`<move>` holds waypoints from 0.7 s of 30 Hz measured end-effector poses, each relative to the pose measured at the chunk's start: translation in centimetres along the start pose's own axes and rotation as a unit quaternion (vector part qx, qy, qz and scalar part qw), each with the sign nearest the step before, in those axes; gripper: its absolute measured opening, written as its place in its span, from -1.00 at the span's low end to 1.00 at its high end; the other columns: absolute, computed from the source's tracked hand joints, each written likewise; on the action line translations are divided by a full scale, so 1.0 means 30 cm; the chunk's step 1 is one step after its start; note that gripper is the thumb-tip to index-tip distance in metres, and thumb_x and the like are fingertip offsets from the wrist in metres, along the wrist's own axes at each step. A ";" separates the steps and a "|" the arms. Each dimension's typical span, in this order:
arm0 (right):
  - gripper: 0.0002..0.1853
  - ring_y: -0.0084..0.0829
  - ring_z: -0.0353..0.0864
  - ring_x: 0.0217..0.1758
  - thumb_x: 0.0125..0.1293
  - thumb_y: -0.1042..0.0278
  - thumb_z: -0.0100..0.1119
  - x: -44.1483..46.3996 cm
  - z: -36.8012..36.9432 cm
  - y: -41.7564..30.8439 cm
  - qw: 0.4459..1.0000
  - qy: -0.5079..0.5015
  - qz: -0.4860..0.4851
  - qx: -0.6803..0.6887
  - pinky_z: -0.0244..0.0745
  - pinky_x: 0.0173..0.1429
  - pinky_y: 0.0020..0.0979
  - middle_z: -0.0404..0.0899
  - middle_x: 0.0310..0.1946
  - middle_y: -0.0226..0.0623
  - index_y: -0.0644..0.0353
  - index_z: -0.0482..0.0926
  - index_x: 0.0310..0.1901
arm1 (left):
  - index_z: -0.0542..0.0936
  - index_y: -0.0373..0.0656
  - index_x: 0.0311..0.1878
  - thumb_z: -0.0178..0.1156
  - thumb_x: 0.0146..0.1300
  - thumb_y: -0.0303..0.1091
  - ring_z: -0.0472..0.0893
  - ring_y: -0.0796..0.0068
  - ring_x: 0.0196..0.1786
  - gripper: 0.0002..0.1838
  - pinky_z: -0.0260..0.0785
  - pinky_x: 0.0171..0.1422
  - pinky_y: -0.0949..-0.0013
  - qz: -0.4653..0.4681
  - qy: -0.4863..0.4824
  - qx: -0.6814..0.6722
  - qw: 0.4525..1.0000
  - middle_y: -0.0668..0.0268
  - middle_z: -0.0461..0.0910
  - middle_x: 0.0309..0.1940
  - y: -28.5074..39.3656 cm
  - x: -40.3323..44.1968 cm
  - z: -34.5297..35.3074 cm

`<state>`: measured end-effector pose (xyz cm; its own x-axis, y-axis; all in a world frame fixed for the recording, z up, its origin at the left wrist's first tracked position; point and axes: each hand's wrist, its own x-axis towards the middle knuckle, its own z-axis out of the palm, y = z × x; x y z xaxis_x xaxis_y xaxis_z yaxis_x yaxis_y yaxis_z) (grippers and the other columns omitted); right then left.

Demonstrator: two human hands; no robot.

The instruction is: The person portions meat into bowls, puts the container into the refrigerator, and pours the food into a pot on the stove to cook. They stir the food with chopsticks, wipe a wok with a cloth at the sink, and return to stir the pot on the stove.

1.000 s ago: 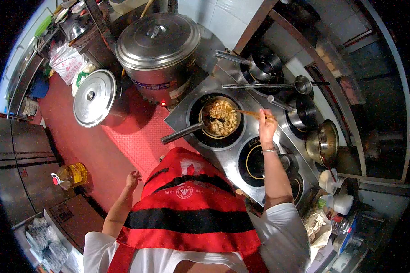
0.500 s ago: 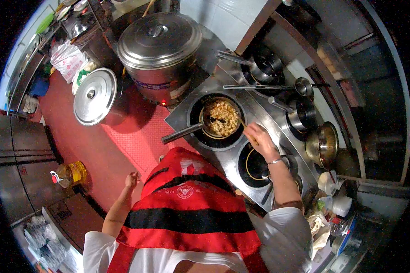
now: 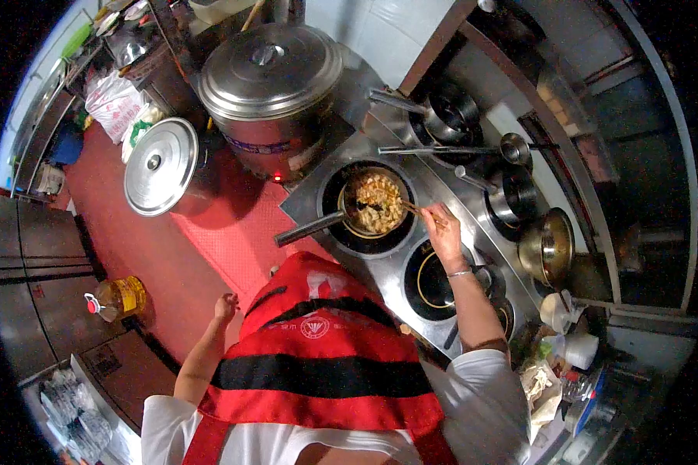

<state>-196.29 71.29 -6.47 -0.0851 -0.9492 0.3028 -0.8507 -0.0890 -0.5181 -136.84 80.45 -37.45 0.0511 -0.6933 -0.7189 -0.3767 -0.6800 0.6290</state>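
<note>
A long-handled pan [image 3: 310, 228] stands on the far-left burner, holding chopped, browned food [image 3: 377, 203]. My right hand [image 3: 443, 229] is closed on wooden chopsticks [image 3: 419, 209] at the pan's right side. Their tips reach the food at its right edge. The pan's handle points left, and neither hand touches it. Low beside the red and black apron [image 3: 318, 376], my left hand [image 3: 225, 306] hangs over the floor. Its fingers are loosely bent and a little apart, with nothing visible in them.
A large lidded pot [image 3: 271, 85] stands behind the stove's left end, near another lidded pot [image 3: 160, 167]. Saucepans [image 3: 513, 194], a ladle [image 3: 515, 149] and a metal bowl [image 3: 547, 246] line the stove's back. An oil jug [image 3: 116, 298] sits on the red floor.
My right hand has shifted slightly up and right with the chopsticks, and the food in the pan has been stirred about. My left hand stays in place.
</note>
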 end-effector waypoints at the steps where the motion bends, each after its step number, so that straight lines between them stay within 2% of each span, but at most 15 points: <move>1: -0.83 -0.19 0.55 -0.34 0.33 0.36 0.14 0.001 -0.001 -0.004 1.000 0.012 0.010 0.009 0.44 -0.25 -0.32 0.51 -0.39 -0.16 0.31 0.51 -0.32 | 0.45 -0.39 0.06 0.11 0.36 -0.03 0.66 0.37 -0.43 -0.48 0.50 -0.34 0.32 -0.002 0.004 0.034 0.999 0.13 0.66 -0.36 -0.010 0.010 -0.004; 3: -0.82 -0.17 0.55 -0.37 0.33 0.36 0.14 -0.004 -0.005 -0.011 0.999 0.034 0.033 0.025 0.43 -0.26 -0.32 0.52 -0.41 -0.17 0.30 0.51 -0.34 | 0.45 -0.39 0.06 0.11 0.36 -0.03 0.66 0.36 -0.43 -0.47 0.49 -0.34 0.32 0.008 0.006 0.006 1.000 0.13 0.66 -0.36 -0.037 0.019 -0.005; 7: -0.78 -0.34 0.54 -0.43 0.36 0.34 0.13 -0.003 0.001 0.010 0.996 0.065 0.057 0.007 0.41 -0.31 -0.38 0.50 -0.51 -0.19 0.32 0.50 -0.37 | 0.44 -0.40 0.06 0.12 0.35 -0.04 0.67 0.33 -0.42 -0.48 0.52 -0.34 0.31 0.025 0.018 0.015 0.999 0.11 0.65 -0.36 -0.062 0.010 0.001; 10: -0.79 -0.17 0.56 -0.44 0.35 0.33 0.13 0.002 0.005 0.024 0.987 0.120 0.098 0.038 0.43 -0.33 -0.29 0.56 -0.46 -0.08 0.30 0.51 -0.37 | 0.43 -0.38 0.07 0.14 0.34 -0.09 0.66 0.31 -0.40 -0.51 0.56 -0.35 0.30 -0.023 -0.001 -0.065 0.998 0.12 0.64 -0.35 -0.042 -0.030 0.002; 13: -0.81 -0.23 0.58 -0.40 0.34 0.36 0.13 -0.001 0.006 0.059 0.984 0.114 0.128 0.054 0.45 -0.29 -0.32 0.56 -0.42 -0.07 0.31 0.52 -0.36 | 0.43 -0.35 0.08 0.17 0.33 -0.15 0.65 0.31 -0.38 -0.55 0.59 -0.36 0.29 -0.050 -0.008 -0.076 0.996 0.14 0.62 -0.34 -0.027 -0.042 -0.001; 16: -0.84 -0.18 0.59 -0.35 0.32 0.38 0.14 0.004 -0.014 0.018 0.990 0.105 0.070 0.059 0.46 -0.24 -0.31 0.57 -0.37 -0.07 0.31 0.53 -0.34 | 0.44 -0.34 0.06 0.17 0.33 -0.15 0.64 0.35 -0.38 -0.56 0.58 -0.37 0.31 -0.025 0.006 -0.144 0.989 0.16 0.62 -0.34 -0.066 -0.019 0.009; 21: -0.87 -0.04 0.56 -0.30 0.31 0.38 0.13 0.017 -0.015 -0.032 0.996 0.059 0.043 0.045 0.47 -0.19 -0.25 0.56 -0.35 -0.08 0.28 0.53 -0.31 | 0.46 -0.34 0.04 0.19 0.32 -0.14 0.61 0.39 -0.38 -0.56 0.54 -0.36 0.33 -0.050 -0.007 -0.030 0.998 0.16 0.61 -0.35 -0.022 -0.019 0.006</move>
<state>-195.75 71.01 -5.47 -0.2202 -0.9132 0.3428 -0.7879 -0.0406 -0.6145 -136.80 81.35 -37.50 0.0733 -0.6174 -0.7832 -0.3140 -0.7596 0.5695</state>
